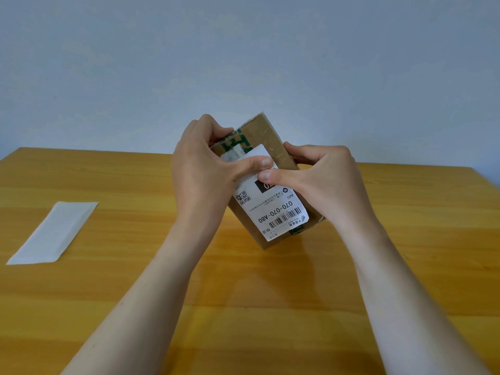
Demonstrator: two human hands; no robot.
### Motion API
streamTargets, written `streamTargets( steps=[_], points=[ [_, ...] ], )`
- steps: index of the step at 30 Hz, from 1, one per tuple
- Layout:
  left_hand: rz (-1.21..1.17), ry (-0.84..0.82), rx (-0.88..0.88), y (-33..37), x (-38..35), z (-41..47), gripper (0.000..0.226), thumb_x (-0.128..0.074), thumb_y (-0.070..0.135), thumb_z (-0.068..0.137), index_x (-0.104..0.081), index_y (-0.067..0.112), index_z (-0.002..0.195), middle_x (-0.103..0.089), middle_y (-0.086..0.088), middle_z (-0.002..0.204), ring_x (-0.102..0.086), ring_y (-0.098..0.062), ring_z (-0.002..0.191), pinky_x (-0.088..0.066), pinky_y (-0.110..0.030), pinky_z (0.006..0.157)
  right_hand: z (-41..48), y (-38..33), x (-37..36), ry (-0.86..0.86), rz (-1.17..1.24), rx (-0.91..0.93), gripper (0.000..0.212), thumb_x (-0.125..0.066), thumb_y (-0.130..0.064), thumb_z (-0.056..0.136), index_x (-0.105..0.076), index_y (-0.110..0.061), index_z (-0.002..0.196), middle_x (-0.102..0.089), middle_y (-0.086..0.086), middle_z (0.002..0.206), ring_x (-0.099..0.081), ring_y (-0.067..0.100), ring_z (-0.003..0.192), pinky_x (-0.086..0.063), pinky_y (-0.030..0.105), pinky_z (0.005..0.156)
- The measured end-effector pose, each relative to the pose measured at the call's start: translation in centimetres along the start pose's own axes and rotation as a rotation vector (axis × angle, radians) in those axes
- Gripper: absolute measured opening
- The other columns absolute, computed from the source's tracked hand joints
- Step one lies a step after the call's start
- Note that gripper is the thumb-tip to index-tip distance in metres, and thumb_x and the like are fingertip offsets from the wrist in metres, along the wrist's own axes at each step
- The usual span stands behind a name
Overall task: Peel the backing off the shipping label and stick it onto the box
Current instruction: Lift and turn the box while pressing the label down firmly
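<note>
A brown cardboard box [281,147] with green-printed tape stands tilted on the wooden table, lifted toward me. A white shipping label [273,212] with a barcode, a QR code and "070-070-A80" lies on its upper face. My left hand [201,174] grips the box's left side, its fingers curled over the far edge and its thumb pressing the label's top part. My right hand [322,177] holds the box's right side, with its thumb pressing the label beside the left thumb. The label's lower part looks flat against the box.
A white strip of peeled backing paper [54,232] lies flat on the wooden table [135,280] at the left. A plain pale wall rises behind the table's far edge.
</note>
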State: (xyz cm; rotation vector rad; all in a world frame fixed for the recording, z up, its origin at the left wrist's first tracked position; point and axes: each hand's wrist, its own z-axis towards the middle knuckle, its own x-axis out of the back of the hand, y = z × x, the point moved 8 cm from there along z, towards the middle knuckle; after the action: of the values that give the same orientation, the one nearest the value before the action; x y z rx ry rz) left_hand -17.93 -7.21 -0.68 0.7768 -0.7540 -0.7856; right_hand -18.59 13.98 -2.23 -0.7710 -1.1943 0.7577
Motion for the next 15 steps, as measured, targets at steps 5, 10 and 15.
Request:
streamTargets(
  steps=[5,10,15],
  points=[
    [-0.020,0.009,0.024,-0.08,-0.06,-0.10,0.060,-0.097,0.053,0.054,-0.058,0.020,0.088,-0.068,0.007,0.097,-0.062,-0.006,0.086,-0.051,-0.026,0.069,0.04,-0.16,0.06,-0.013,-0.017,0.007,0.076,-0.096,-0.059,0.057,-0.077,-0.035,0.127,-0.079,-0.020,0.106,-0.070,-0.012,0.088,-0.054,0.016,0.073],
    [-0.042,0.011,0.045,-0.31,-0.02,-0.04,0.058,-0.096,0.055,0.055,-0.054,0.024,0.082,-0.068,0.008,0.095,-0.058,0.003,0.076,-0.045,-0.016,0.063,0.05,-0.29,0.05,-0.018,-0.060,0.020,0.071,-0.095,-0.060,0.058,-0.077,-0.036,0.122,-0.077,-0.021,0.103,-0.067,-0.014,0.088,-0.048,0.014,0.070],
    [-0.051,0.038,0.049,-0.25,0.11,-0.11,0.057,-0.095,0.054,0.060,-0.053,0.021,0.079,-0.068,0.005,0.093,-0.058,-0.002,0.077,-0.047,-0.021,0.062,0.00,-0.12,0.03,0.010,-0.032,-0.006,0.059,-0.092,-0.065,0.059,-0.080,-0.035,0.109,-0.077,-0.021,0.098,-0.069,-0.011,0.089,-0.051,0.017,0.073]
  ],
)
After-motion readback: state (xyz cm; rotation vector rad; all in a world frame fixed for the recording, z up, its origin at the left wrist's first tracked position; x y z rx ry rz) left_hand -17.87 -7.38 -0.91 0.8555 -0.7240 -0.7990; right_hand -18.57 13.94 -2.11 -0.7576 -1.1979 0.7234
